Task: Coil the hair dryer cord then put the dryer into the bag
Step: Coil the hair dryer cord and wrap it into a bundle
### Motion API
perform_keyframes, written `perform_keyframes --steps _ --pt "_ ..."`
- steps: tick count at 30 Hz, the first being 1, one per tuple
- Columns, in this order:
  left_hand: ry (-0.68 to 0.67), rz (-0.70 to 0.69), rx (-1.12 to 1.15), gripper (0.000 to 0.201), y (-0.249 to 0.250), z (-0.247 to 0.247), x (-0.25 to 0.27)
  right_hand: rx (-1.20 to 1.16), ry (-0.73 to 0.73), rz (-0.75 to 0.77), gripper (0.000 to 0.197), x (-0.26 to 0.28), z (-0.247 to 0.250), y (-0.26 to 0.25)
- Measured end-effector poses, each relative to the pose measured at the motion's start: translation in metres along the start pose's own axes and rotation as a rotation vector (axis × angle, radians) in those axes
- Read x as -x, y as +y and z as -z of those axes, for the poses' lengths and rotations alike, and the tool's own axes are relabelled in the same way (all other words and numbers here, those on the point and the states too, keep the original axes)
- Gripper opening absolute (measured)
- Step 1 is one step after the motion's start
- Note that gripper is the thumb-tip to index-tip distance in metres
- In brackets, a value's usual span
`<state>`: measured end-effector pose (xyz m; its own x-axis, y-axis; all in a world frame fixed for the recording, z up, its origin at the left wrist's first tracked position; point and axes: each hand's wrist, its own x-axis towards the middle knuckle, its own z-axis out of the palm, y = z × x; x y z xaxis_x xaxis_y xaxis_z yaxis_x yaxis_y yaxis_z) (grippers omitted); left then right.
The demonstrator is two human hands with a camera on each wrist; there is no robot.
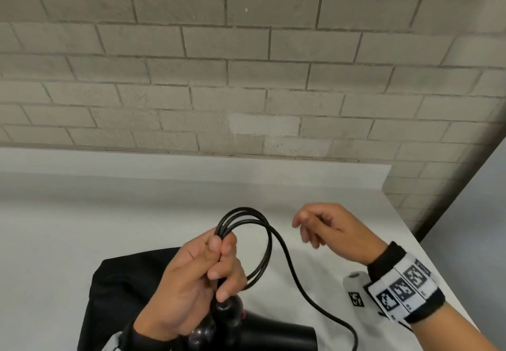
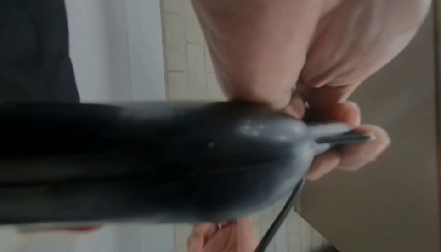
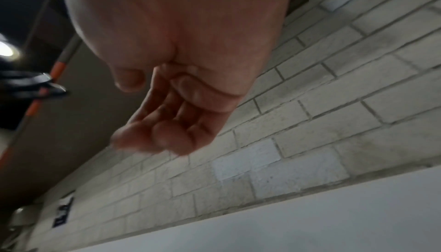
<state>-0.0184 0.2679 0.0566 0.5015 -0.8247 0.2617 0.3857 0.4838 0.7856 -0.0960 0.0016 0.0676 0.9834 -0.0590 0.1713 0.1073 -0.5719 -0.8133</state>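
Cord (image 1: pixel 247 223) loops gripped in left hand (image 1: pixel 191 285); right hand (image 1: pixel 328 230) free.

The table (image 1: pixel 109 200) lies bare along its far edge and left side. At the near edge, the bag (image 1: pixel 123 282), dryer (image 1: pixel 287 337) and trailing cord (image 1: pixel 301 287) block the way.

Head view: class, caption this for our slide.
Left hand grips thin black cord loops above black plastic hair dryer; right hand hovers empty.

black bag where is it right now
In the head view the black bag lies on the white table at lower left, under the left hand and the hair dryer.
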Motion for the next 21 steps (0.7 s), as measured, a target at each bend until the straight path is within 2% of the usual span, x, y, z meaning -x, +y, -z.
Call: perform_keyframes --steps 2,4,5,7,9,13,15,18,21 --pt "0.08 -0.034 -0.029 0.027 0.006 0.006 0.0 -0.075 -0.247 -0.044 0.046 0.014 -0.005 -0.007" --pt "0.144 -0.065 -0.045 0.029 0.011 0.01 -0.002 -0.052 -0.467 -0.083 0.042 0.03 -0.014 -0.013" --pt "0.166 -0.076 -0.046 0.029 0.013 0.011 -0.002 -0.033 -0.536 -0.111 0.036 0.037 -0.018 -0.016" --pt "0.198 -0.085 -0.045 0.03 0.014 0.014 -0.004 -0.07 -0.566 -0.166 0.018 0.05 -0.024 -0.019" --pt "0.208 -0.085 -0.035 0.031 0.014 0.014 -0.004 -0.114 -0.446 -0.186 0.011 0.057 -0.025 -0.016" --pt "0.174 -0.069 -0.026 0.029 0.009 0.013 -0.006 -0.076 0.118 -0.139 0.019 0.059 -0.02 -0.006" --pt "0.134 -0.054 -0.048 0.029 0.006 0.011 -0.006 -0.02 0.307 -0.097 0.021 0.056 -0.02 -0.008" --pt "0.073 -0.027 -0.113 0.026 0.003 0.008 -0.008 0.037 0.461 -0.065 0.021 0.049 -0.021 -0.015" --pt "0.01 -0.011 -0.187 0.018 0.004 0.005 -0.01 0.121 0.541 -0.049 0.013 0.041 -0.022 -0.02"
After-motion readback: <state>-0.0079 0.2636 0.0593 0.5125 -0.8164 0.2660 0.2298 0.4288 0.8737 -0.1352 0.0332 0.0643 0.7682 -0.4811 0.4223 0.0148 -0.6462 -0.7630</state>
